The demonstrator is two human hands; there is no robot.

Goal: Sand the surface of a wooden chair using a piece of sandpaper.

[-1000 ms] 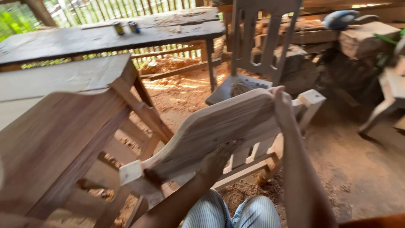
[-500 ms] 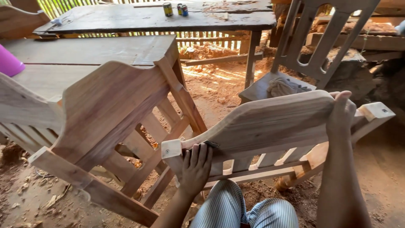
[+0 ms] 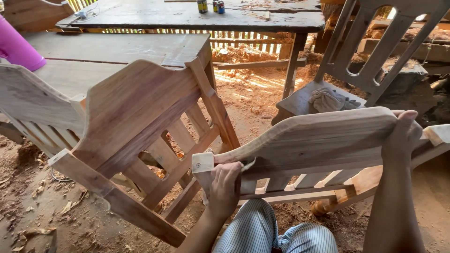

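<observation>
The left hand (image 3: 224, 187) presses a small scrap of sandpaper (image 3: 247, 165) against the lower edge of a pale, unfinished chair back panel (image 3: 309, 140), fingers curled down over the scrap near the panel's squared-off end. The right hand (image 3: 401, 136) clamps the panel's far end, thumb hooked over the curved top edge and fingers hidden behind the wood. The panel lies tilted across striped trousers (image 3: 262, 232), its slats (image 3: 300, 180) pointing down toward a sawdust-strewn floor (image 3: 262, 93); its right end is partly hidden behind the right forearm.

Just left of the panel, a second unfinished chair frame (image 3: 136, 122) leans on its side, its slats and legs resting on the floor. Its left half runs out of view at the picture's edge. Behind it, a low plank tabletop (image 3: 117, 47) carries a bright pink object (image 3: 16, 47) at its left edge, cut off so that its kind cannot be told.

Farther back, a dark, weathered tabletop (image 3: 187, 16) holds three small tins (image 3: 211, 6) near its far edge, yellow, red and blue in colour, their tops cropped and their labels too small to make out. To the right stands a grey chair (image 3: 370, 47) with a rumpled grey rag (image 3: 330, 99) on its seat; the chair's top is cut off.
</observation>
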